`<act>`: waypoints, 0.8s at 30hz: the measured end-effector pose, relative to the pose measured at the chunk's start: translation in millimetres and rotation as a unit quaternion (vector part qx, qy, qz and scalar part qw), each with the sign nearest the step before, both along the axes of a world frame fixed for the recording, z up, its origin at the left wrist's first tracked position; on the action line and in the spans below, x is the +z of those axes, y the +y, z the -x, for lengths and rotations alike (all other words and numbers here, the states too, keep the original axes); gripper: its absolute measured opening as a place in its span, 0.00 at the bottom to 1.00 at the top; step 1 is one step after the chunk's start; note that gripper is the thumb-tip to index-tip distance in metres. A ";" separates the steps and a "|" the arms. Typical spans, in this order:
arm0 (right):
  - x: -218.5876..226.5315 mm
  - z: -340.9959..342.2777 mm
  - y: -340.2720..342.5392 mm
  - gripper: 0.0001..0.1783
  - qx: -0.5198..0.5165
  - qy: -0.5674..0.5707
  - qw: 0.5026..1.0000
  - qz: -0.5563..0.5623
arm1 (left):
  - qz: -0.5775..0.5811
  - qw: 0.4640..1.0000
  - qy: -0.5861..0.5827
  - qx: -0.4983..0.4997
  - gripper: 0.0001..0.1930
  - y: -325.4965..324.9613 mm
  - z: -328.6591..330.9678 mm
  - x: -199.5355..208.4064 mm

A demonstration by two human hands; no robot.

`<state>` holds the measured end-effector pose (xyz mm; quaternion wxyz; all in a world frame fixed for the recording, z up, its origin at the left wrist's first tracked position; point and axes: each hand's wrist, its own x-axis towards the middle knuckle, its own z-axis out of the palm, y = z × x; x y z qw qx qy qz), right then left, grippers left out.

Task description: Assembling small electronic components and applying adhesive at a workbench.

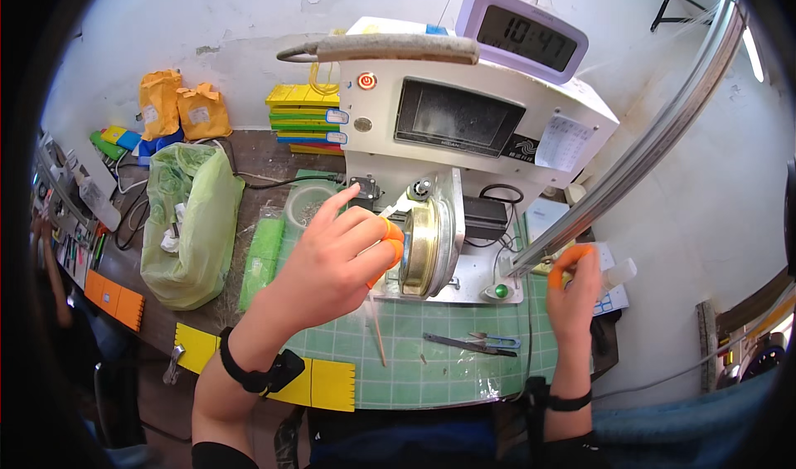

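Note:
My left hand (338,252), with orange finger cots on its fingertips, is at the front of a brass-coloured drum (419,249) on a white bench machine (373,141). Its index finger points out while the other fingers curl together, and whatever they pinch is hidden. A thin reddish stick (379,336) shows below this hand; I cannot tell whether it is held or lies on the mat. On the right, my right hand (574,293) is raised beside a slanting metal rail (634,145). Its orange-capped fingers are bent together near a small clear bottle (620,273).
Black tweezers (468,345) and a small blue tool (497,341) lie on the green cutting mat (398,386). A green plastic bag (186,245) stands left, near yellow boards (332,383). Stacked coloured trays (303,108) and a digital clock (524,38) are farther back.

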<state>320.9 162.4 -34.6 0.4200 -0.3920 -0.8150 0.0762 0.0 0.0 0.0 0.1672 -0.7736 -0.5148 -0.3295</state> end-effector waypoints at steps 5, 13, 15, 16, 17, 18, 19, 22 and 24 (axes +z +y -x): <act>4.3 -26.4 -61.4 0.18 0.003 0.066 0.993 0.102 | -0.046 0.991 -0.111 0.064 0.08 -55.0 22.6 19.3; 26.4 -32.9 -57.1 0.17 0.045 0.123 0.991 -0.003 | -0.322 0.740 -0.419 0.416 0.16 -455.3 139.3 -118.3; 19.7 -28.0 -51.2 0.15 0.099 0.117 0.988 0.008 | -0.430 0.593 -0.444 0.517 0.16 -594.6 134.9 -165.3; 14.3 -25.9 -47.3 0.14 0.107 0.155 0.982 -0.001 | -0.505 0.485 -0.455 0.550 0.16 -676.4 129.7 -181.8; 9.4 -20.1 -45.0 0.13 0.106 0.193 0.975 -0.008 | -0.505 0.478 -0.435 0.572 0.16 -730.6 124.5 -189.4; 7.4 -10.5 -44.8 0.13 0.134 0.194 0.972 0.021 | -0.284 0.458 -0.247 0.805 0.18 -777.5 97.5 -177.9; 9.4 -1.5 -45.1 0.09 0.158 0.227 0.961 0.017 | -0.019 0.363 -0.037 0.931 0.21 -822.8 58.5 -157.4; 33.2 3.7 -68.3 0.06 0.237 0.152 0.957 -0.062 | -0.052 0.376 -0.001 0.925 0.23 -798.4 52.3 -84.3; 30.9 3.1 -69.4 0.16 0.310 0.085 0.939 -0.123 | -0.235 0.525 -0.062 0.816 0.20 -742.1 63.8 -9.1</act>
